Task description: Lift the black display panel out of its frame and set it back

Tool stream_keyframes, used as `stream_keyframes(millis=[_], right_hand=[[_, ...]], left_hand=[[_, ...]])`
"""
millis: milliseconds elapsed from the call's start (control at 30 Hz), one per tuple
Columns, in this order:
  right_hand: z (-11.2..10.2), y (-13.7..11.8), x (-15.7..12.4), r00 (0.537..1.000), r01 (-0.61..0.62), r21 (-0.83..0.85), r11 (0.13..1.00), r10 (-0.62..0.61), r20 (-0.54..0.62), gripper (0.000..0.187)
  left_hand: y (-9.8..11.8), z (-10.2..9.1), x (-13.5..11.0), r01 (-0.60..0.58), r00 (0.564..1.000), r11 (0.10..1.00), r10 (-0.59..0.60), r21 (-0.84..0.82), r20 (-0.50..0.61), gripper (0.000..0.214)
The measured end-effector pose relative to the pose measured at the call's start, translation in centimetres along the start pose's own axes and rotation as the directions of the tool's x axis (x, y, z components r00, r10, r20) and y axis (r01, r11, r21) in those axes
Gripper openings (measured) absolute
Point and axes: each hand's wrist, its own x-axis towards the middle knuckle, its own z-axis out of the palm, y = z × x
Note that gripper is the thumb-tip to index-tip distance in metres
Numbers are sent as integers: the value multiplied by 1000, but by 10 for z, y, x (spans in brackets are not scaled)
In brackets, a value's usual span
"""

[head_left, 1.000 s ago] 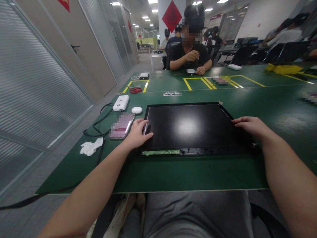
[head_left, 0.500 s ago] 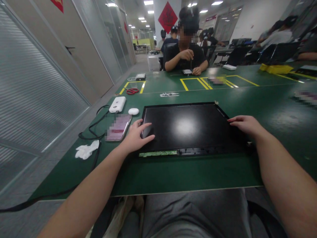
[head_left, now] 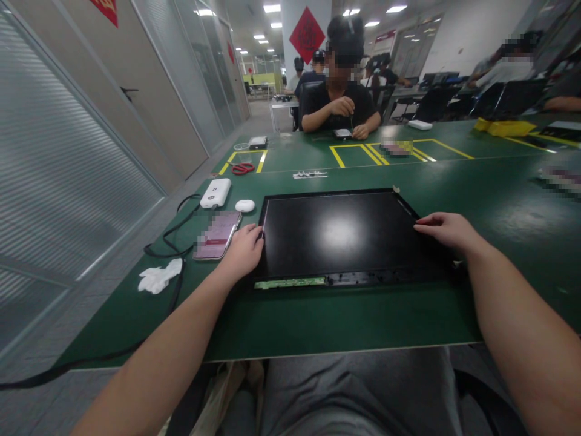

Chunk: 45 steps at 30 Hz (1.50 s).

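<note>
A black display panel (head_left: pixel 336 233) lies flat on the green table, its glossy face up and a bright reflection in the middle. Along its near edge runs a green circuit board strip (head_left: pixel 290 283). My left hand (head_left: pixel 246 247) is closed at the panel's left edge, its fingertips on the frame. At the opposite side, my right hand (head_left: pixel 447 230) pinches the right edge between thumb and fingers. Parts of the frame under both hands are hidden.
Left of the panel lie a phone (head_left: pixel 218 235), a white power bank (head_left: pixel 216 193), an earbud case (head_left: pixel 245 206), a crumpled tissue (head_left: pixel 158 276) and a black cable (head_left: pixel 174 290). Red-handled scissors (head_left: pixel 242 169) and small white pieces (head_left: pixel 310 174) lie beyond. A co-worker (head_left: pixel 340 103) sits opposite.
My left hand has drawn its spread thumb and fingers back from over the screen and closed at the left edge. My right hand stays at the right edge, almost unmoved.
</note>
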Motion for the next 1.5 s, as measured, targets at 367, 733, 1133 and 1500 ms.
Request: stream_keyframes(millis=[367, 733, 1133, 1500], right_hand=[[3, 5, 8, 999, -37, 32, 999, 36, 7, 15], [7, 9, 10, 997, -74, 123, 990, 75, -5, 18], [8, 10, 11, 997, -80, 122, 989, 82, -12, 16], [6, 11, 13, 999, -7, 130, 991, 14, -52, 17]], left_hand=[[2, -5, 1, -69, 997, 997, 69, 34, 22, 44], [-4, 0, 0, -72, 996, 994, 68, 80, 53, 48], [-4, 3, -1, -54, 999, 996, 53, 64, 14, 48], [2, -3, -3, 10, 1000, 990, -11, -142, -6, 54]])
